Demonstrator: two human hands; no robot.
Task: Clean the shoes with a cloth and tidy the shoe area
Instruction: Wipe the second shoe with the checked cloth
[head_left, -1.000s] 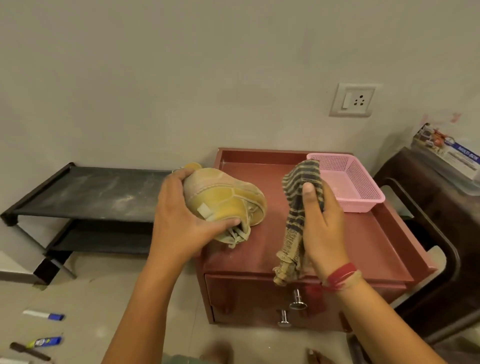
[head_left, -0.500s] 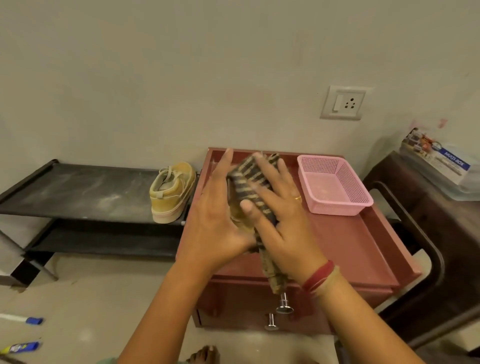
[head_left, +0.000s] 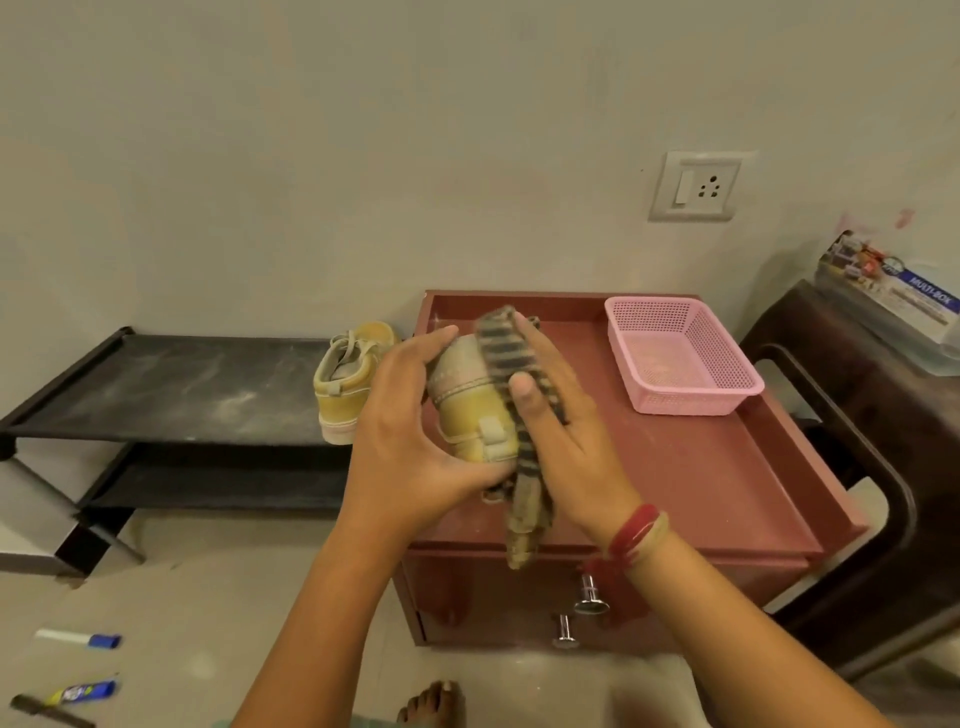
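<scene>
Yellow shoe is up in the air over the red cabinet, with the left hand wrapped round it from the side. The right hand pins the striped cloth under its thumb and pushes it flat on the shoe's side. The cloth's tail hangs down. This looks like the wiping step for this shoe. The other shoe sits on the dusty black rack, just beside the cabinet. Next, I think the cloth must rub over the pale, dirty part, while the left hand holds tight so the shoe does not twist.
</scene>
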